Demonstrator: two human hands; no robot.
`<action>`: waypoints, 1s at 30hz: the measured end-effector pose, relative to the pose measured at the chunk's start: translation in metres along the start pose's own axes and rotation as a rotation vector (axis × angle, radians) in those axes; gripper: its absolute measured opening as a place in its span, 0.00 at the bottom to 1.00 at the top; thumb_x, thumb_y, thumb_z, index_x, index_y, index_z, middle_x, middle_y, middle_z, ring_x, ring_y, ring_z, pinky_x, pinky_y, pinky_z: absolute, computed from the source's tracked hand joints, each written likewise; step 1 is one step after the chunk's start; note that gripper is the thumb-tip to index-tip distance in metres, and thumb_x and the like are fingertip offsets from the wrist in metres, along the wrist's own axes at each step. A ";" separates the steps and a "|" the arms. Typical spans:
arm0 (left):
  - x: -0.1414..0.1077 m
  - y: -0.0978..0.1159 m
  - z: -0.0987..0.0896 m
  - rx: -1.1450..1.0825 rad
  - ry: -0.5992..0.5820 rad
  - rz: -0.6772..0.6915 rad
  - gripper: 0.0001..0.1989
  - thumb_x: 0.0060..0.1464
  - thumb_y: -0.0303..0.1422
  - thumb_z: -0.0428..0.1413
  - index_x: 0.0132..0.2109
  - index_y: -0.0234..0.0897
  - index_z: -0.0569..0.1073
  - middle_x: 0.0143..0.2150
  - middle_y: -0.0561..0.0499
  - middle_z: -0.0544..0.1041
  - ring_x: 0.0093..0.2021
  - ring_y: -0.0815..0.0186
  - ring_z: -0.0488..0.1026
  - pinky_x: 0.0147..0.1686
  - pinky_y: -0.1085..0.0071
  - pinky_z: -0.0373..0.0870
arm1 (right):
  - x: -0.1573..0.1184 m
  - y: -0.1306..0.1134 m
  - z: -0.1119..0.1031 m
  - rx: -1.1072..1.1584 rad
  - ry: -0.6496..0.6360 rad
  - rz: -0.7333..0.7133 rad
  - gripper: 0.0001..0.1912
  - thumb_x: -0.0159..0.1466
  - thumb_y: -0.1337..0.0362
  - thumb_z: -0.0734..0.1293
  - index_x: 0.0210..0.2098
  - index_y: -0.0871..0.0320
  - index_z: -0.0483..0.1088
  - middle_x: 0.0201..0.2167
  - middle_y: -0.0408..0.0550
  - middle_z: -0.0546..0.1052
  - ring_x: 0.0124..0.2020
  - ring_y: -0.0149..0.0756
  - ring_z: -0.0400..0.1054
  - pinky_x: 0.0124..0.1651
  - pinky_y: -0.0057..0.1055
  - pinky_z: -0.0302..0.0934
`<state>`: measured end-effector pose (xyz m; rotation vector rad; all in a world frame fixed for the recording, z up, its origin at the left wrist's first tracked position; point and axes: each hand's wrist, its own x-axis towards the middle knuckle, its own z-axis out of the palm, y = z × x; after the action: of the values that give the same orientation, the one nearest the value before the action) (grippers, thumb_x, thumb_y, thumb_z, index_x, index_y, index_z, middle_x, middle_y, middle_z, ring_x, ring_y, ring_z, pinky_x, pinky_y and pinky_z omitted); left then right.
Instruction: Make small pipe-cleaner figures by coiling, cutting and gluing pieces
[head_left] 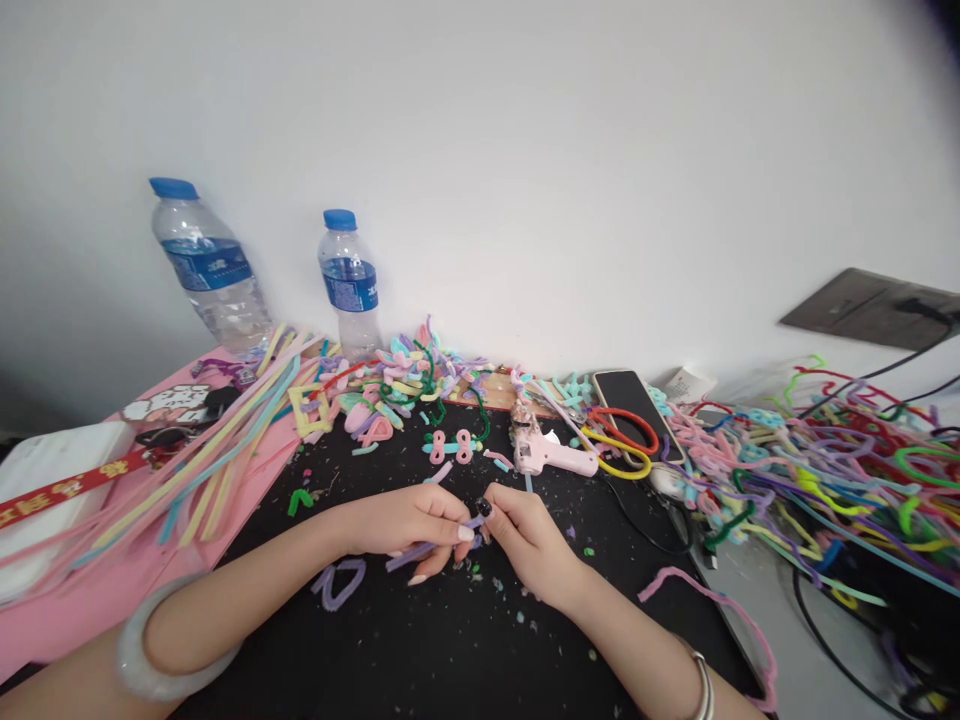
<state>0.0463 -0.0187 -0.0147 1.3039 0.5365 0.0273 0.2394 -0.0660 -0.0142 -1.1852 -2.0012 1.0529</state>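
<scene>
Over the middle of the black mat (555,640), my left hand (424,525) is closed on a purple pipe cleaner (411,556), pinched between thumb and fingers. Right beside it, my right hand (525,538) is closed with thumb and finger pressed together at the upper end of the same purple piece. A bent purple loop (341,584) lies on the mat below my left forearm. Just behind my hands are a pink glue gun (559,459) and a small pink-and-blue shape with looped ends (448,447).
Two water bottles (214,270) (350,285) stand by the wall. Long pipe cleaners (217,440) cover the pink surface at left. A phone (637,405), red and yellow rings (624,430), a black cable (652,535) and tangled pipe cleaners (810,480) lie at right.
</scene>
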 end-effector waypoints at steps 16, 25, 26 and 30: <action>0.000 -0.002 -0.001 -0.018 0.004 0.035 0.15 0.58 0.41 0.50 0.32 0.33 0.70 0.15 0.57 0.68 0.11 0.77 0.51 0.11 0.79 0.43 | 0.000 0.003 -0.001 0.021 0.102 -0.002 0.16 0.68 0.61 0.52 0.24 0.57 0.56 0.22 0.39 0.61 0.25 0.28 0.56 0.29 0.25 0.51; -0.001 0.005 0.002 -0.069 0.086 0.064 0.18 0.56 0.46 0.52 0.32 0.33 0.67 0.17 0.57 0.70 0.10 0.79 0.55 0.10 0.81 0.49 | 0.004 0.014 -0.025 -0.380 0.470 -0.028 0.16 0.65 0.65 0.56 0.21 0.56 0.52 0.18 0.39 0.58 0.21 0.30 0.53 0.27 0.28 0.48; -0.001 0.005 0.002 -0.074 0.091 0.066 0.18 0.57 0.46 0.51 0.32 0.33 0.67 0.17 0.57 0.70 0.09 0.79 0.55 0.10 0.82 0.48 | 0.005 0.015 -0.030 -0.466 0.506 -0.028 0.14 0.64 0.66 0.56 0.21 0.56 0.53 0.19 0.40 0.60 0.23 0.31 0.55 0.29 0.29 0.50; -0.001 0.002 0.001 -0.112 0.120 0.096 0.17 0.58 0.46 0.50 0.33 0.34 0.65 0.17 0.57 0.71 0.08 0.78 0.58 0.09 0.82 0.49 | 0.010 0.022 -0.046 -0.764 0.559 0.068 0.08 0.57 0.71 0.58 0.37 0.58 0.62 0.37 0.52 0.70 0.40 0.43 0.62 0.41 0.36 0.54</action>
<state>0.0463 -0.0199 -0.0120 1.2230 0.5666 0.2134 0.2812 -0.0355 -0.0077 -1.6930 -1.9268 -0.0941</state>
